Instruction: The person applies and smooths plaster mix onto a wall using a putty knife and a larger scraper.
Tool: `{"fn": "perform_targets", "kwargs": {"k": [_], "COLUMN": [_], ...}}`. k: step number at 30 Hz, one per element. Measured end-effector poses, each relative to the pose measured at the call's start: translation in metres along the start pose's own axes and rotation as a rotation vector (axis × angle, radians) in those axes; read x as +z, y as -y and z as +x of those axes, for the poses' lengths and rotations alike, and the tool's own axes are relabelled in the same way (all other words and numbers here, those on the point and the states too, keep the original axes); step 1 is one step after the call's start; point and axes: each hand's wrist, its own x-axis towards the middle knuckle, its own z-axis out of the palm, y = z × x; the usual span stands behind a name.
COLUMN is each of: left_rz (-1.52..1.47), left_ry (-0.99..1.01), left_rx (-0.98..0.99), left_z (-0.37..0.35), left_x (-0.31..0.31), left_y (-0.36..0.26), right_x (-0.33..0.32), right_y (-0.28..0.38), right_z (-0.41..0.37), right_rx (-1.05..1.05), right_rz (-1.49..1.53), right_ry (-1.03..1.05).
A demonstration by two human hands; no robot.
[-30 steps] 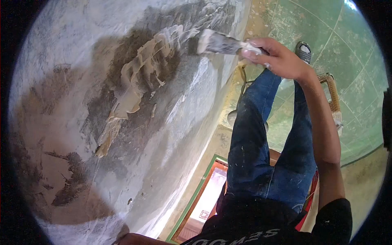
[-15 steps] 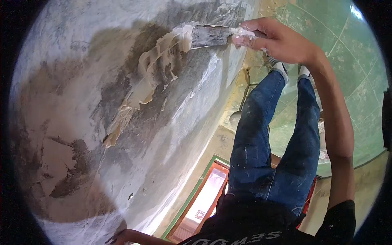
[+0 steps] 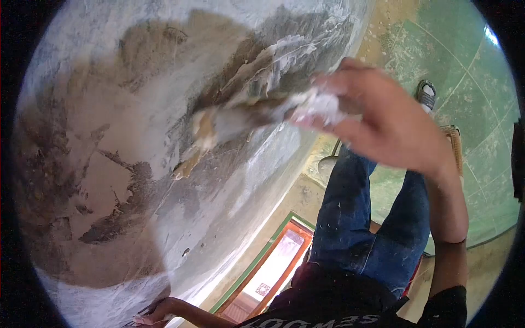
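My right hand [image 3: 377,115], smeared with white paste and blurred by motion, is closed on a putty knife [image 3: 246,120]. Tan paste [image 3: 205,130] clings to the blade's far edge, over a grey, patchy wall [image 3: 219,186]. Below that edge, a short streak of tan paste [image 3: 187,165] lies on the wall. At the bottom left, my left hand [image 3: 156,312] is beside the wall, its fingers bent together around something too small and cut off to make out. White paste marks its fingers.
Green floor tiles [image 3: 465,104] with pale stains lie at the right. My legs in blue jeans [image 3: 350,218] are below the right hand, with a shoe [image 3: 426,94] further up. A window with an orange frame [image 3: 276,262] shows at the bottom. Shadows fall across the wall.
My right hand and the putty knife have moved down and the blade further left, along the tan paste. Much of the thick paste streak is gone from the wall. My left hand shows more.
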Motion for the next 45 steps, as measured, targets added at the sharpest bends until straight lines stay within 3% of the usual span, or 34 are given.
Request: {"fn": "perform_targets", "kwargs": {"k": [2, 3, 5, 9, 11, 12, 14, 16, 17, 21, 23, 30, 31, 33, 35, 39, 41, 42, 45], "left_rz": [-0.288, -0.293, -0.016, -0.013, -0.086, -0.085, -0.244, -0.111, 0.024, -0.077, -0.144, -0.007, -0.035, -0.06, -0.271, -0.222, 0.819, 0.819, 0.571], "left_ry": [-0.08, -0.079, -0.09, -0.153, -0.115, -0.12, -0.213, -0.186, -0.151, -0.144, -0.168, -0.138, -0.091, -0.039, 0.061, 0.01, 0.44, 0.441, 0.292], "left_rx": [-0.305, -0.305, 0.106, 0.228, 0.294, 0.298, -0.008, 0.096, 0.198, 0.14, 0.136, 0.287, 0.189, 0.093, -0.3, -0.296, -0.729, -0.729, -0.471], "left_z": [0.002, 0.004, 0.004, 0.011, 0.016, 0.013, 0.004, 0.012, 0.013, 0.005, 0.001, 0.013, 0.009, 0.013, 0.028, 0.025, 0.048, 0.047, 0.038], "left_x": [-0.004, -0.007, -0.009, -0.009, -0.009, -0.007, -0.001, -0.011, -0.015, -0.005, -0.002, -0.018, -0.019, -0.024, -0.029, -0.011, 0.003, 0.004, 0.002], "left_y": [-0.029, -0.03, -0.031, -0.033, -0.031, -0.031, -0.033, -0.051, -0.057, -0.024, -0.012, -0.047, -0.038, -0.05, -0.078, -0.05, -0.074, -0.072, -0.056], "right_x": [0.005, 0.008, 0.004, -0.002, -0.003, -0.004, 0.018, 0.027, 0.027, 0.029, 0.031, 0.044, 0.044, 0.039, 0.037, 0.027, 0.027, 0.03, 0.031], "right_y": [0.016, 0.016, 0.004, -0.04, -0.05, -0.052, -0.067, -0.057, -0.045, -0.01, 0.006, 0.022, 0.01, -0.017, -0.029, -0.023, -0.019, -0.018, -0.006], "right_z": [0.005, 0.006, -0.004, -0.028, -0.029, -0.026, -0.028, -0.018, -0.013, -0.008, -0.008, -0.015, -0.023, -0.035, -0.033, -0.018, -0.013, -0.014, -0.015], "right_rx": [-0.126, -0.127, -0.087, 0.248, 0.23, 0.207, 0.267, 0.045, 0.16, 0.131, 0.055, -0.008, -0.014, 0.091, 0.2, 0.241, 0.273, 0.262, 0.182], "right_rz": [0.098, 0.093, 0.105, 0.085, 0.064, 0.04, 0.114, 0.122, 0.156, 0.144, 0.171, 0.311, 0.323, 0.307, 0.294, 0.175, 0.163, 0.224, 0.259], "right_ry": [-0.009, 0.035, 0.058, 0.02, 0.014, 0.006, -0.064, -0.08, -0.026, 0.019, -0.066, 0.01, -0.134, -0.123, -0.114, -0.069, 0.004, -0.023, -0.068]}}
